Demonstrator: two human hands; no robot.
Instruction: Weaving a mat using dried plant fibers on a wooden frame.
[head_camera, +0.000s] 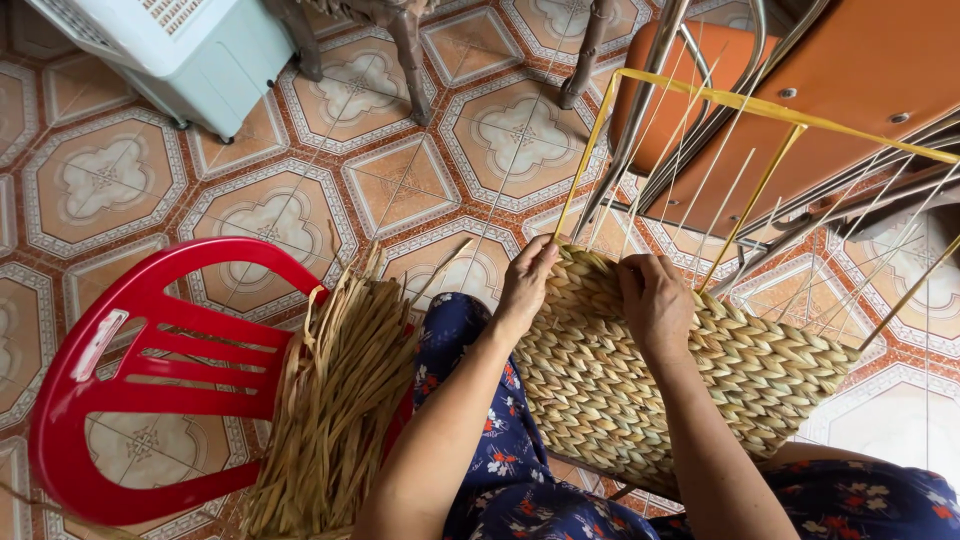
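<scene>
head view: both hands' fingers curl on the woven basket (650, 370) rim, left hand (527, 283), right hand (655, 300), fingertips hidden.

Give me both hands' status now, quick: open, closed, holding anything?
Left hand: fingers curled shut, pinching at the top edge of the woven basket.
Right hand: fingers curled over the same edge; whether it grips a strand cannot be told.

My hands rest on a straw-tan basket (640, 370) with a braided weave, on a yellow frame (760, 108). Beside me are pale tan straw (335, 400) and a red chair (150, 370). My dress (500, 440) is navy with red flowers. The floor tiles (100, 180) are orange with white octagons.
</scene>
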